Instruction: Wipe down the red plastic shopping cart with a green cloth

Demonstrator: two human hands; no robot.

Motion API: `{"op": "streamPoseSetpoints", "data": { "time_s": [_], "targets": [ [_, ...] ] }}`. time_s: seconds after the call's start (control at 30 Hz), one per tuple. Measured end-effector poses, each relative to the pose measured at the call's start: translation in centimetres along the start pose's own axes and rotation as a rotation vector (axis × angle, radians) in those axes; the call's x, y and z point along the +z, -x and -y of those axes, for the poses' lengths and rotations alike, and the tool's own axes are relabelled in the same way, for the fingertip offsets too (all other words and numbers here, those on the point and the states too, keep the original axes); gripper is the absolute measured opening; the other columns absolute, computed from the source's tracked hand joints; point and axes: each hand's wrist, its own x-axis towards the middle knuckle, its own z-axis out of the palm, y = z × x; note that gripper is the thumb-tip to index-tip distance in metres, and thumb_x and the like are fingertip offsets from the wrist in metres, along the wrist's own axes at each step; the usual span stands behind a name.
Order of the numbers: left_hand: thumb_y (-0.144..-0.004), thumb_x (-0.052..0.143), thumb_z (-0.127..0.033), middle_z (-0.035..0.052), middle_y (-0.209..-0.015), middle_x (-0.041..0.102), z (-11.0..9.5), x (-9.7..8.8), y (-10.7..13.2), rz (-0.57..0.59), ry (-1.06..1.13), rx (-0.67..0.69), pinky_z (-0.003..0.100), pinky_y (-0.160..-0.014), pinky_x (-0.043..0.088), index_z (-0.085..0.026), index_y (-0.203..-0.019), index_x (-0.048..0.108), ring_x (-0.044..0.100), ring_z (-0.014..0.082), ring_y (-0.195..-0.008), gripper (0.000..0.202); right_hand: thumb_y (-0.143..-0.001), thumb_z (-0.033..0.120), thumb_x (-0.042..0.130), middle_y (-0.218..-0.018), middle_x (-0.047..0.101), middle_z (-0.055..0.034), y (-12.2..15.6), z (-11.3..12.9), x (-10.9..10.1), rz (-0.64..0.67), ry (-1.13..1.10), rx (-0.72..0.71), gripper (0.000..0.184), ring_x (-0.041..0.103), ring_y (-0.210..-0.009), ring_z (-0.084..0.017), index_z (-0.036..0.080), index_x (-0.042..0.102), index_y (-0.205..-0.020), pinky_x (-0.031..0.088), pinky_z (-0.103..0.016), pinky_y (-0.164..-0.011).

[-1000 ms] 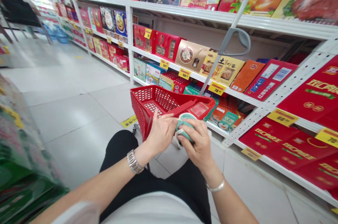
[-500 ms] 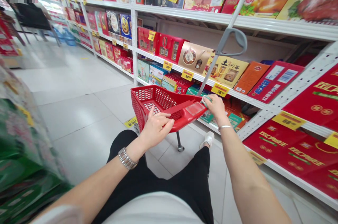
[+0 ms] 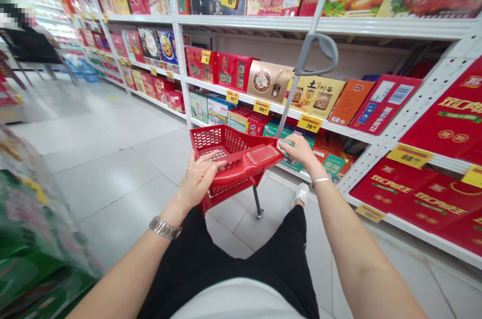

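Note:
A red plastic shopping cart (image 3: 229, 141) with a perforated basket stands in front of my legs. My left hand (image 3: 198, 178) lies on the left end of its red handle (image 3: 241, 167), fingers stretched out and apart, holding nothing. At the handle's right end, my right hand (image 3: 298, 151) is closed around a small white and greenish cloth (image 3: 284, 146), pressed against the red plastic. Most of the cloth is hidden under the fingers. A grey pole (image 3: 289, 101) with a grey looped grip (image 3: 318, 54) rises behind my right hand.
White shelves (image 3: 327, 26) full of boxed goods with yellow price tags run along the right and ahead. Green packages (image 3: 33, 254) are stacked close on the left. A person sits on a black chair (image 3: 28, 48) far left. Tiled floor (image 3: 101, 158) stretches between.
My left hand has slid left to the handle's end, uncovering more of the handle. My right hand and the cloth have shifted slightly left in view. The camera view has turned a little.

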Motion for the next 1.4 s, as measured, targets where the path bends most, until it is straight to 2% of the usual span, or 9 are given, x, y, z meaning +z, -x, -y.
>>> {"op": "streamPoseSetpoints", "data": {
  "time_s": [0.17, 0.3, 0.5, 0.63, 0.77, 0.9, 1.03, 1.27, 1.4],
  "targets": [
    [-0.098, 0.029, -0.042, 0.0072, -0.127, 0.072, 2.8, -2.6, 0.5, -0.171, -0.15, -0.19, 0.073, -0.119, 0.009, -0.027, -0.117, 0.07, 0.054, 0.0304, -0.135, 0.048, -0.091, 0.037, 0.062, -0.09, 0.074, -0.0054, 3.3, 2.6, 0.2, -0.109, -0.113, -0.13, 0.022, 0.064, -0.09, -0.021, 0.022, 0.076, -0.085, 0.042, -0.035, -0.085],
    [-0.098, 0.035, -0.043, 0.0089, -0.132, 0.07, 2.0, -2.6, 0.0, -0.295, -0.24, -0.18, 0.067, -0.12, 0.019, -0.027, -0.121, 0.068, 0.056, 0.0294, -0.133, 0.043, -0.094, 0.036, 0.062, -0.09, 0.073, -0.0055, 6.0, 6.1, 0.3, -0.173, -0.217, -0.228, 0.022, 0.063, -0.088, -0.02, 0.021, 0.075, -0.085, 0.043, -0.035, -0.083],
    [-0.101, 0.027, -0.038, 0.0044, -0.13, 0.071, -3.1, 1.0, -3.2, -0.012, -0.186, 0.126, 0.059, -0.124, 0.018, -0.027, -0.124, 0.068, 0.056, 0.0232, -0.133, 0.049, -0.095, 0.036, 0.064, -0.105, 0.072, -0.0068, 9.1, 12.2, 0.9, -0.17, -0.331, -0.434, 0.018, 0.062, -0.099, -0.019, 0.022, 0.075, -0.096, 0.045, -0.037, -0.091],
    [-0.1, 0.029, -0.039, 0.0052, -0.113, 0.078, -3.1, 1.6, -3.9, 0.057, -0.265, 0.118, 0.061, -0.122, 0.02, -0.027, -0.114, 0.074, 0.062, 0.0266, -0.126, 0.049, -0.096, 0.038, 0.064, -0.118, 0.07, -0.0077, 10.2, 12.8, 2.6, -0.224, -0.333, -0.516, 0.019, 0.06, -0.109, -0.021, 0.025, 0.074, -0.104, 0.045, -0.041, -0.1],
    [-0.099, 0.033, -0.04, 0.0062, -0.113, 0.078, -1.4, 0.4, -3.3, 0.022, -0.284, 0.063, 0.064, -0.123, 0.014, -0.027, -0.113, 0.074, 0.058, 0.0286, -0.131, 0.046, -0.096, 0.035, 0.064, -0.121, 0.069, -0.0082, 10.6, 9.6, 4.7, -0.336, -0.294, -0.396, 0.019, 0.059, -0.111, -0.023, 0.027, 0.074, -0.11, 0.046, -0.045, -0.1],
    [-0.099, 0.034, -0.041, 0.0051, -0.112, 0.078, -1.1, 0.0, -2.6, 0.001, -0.248, -0.032, 0.071, -0.12, 0.007, -0.029, -0.111, 0.075, 0.053, 0.0313, -0.136, 0.045, -0.097, 0.037, 0.059, -0.106, 0.071, -0.0084, 10.6, 5.7, 5.8, -0.477, -0.366, -0.097, 0.021, 0.063, -0.103, -0.024, 0.025, 0.075, -0.102, 0.05, -0.042, -0.094],
    [-0.099, 0.035, -0.041, 0.004, -0.109, 0.079, -2.3, 0.6, -1.7, -0.015, -0.256, -0.011, 0.069, -0.121, 0.009, -0.03, -0.112, 0.075, 0.057, 0.0306, -0.131, 0.044, -0.099, 0.043, 0.052, -0.107, 0.07, -0.0096, 9.9, 6.2, 5.8, -0.69, -0.507, 0.155, 0.03, 0.062, -0.107, -0.025, 0.023, 0.074, -0.106, 0.048, -0.042, -0.098],
    [-0.096, 0.039, -0.043, 0.0085, -0.109, 0.079, -1.4, 0.3, -1.0, -0.09, -0.356, 0.004, 0.056, -0.119, 0.028, -0.026, -0.106, 0.076, 0.066, 0.0292, -0.119, 0.042, -0.099, 0.055, 0.048, -0.148, 0.053, -0.0149, 8.4, 13.6, 9.2, -0.322, -0.382, -0.188, 0.066, 0.048, -0.135, -0.027, 0.019, 0.039, -0.154, 0.041, -0.042, -0.109],
    [-0.095, 0.039, -0.045, 0.0084, -0.111, 0.078, 1.3, -1.1, -1.5, -0.112, -0.32, -0.005, 0.058, -0.119, 0.028, -0.026, -0.101, 0.075, 0.067, 0.0289, -0.117, 0.041, -0.093, 0.057, 0.062, -0.137, 0.061, -0.0139, 8.1, 12.8, 10.7, -0.204, -0.187, -0.265, 0.064, 0.057, -0.12, -0.027, 0.023, 0.052, -0.145, 0.042, -0.04, -0.099]
  ]
}}
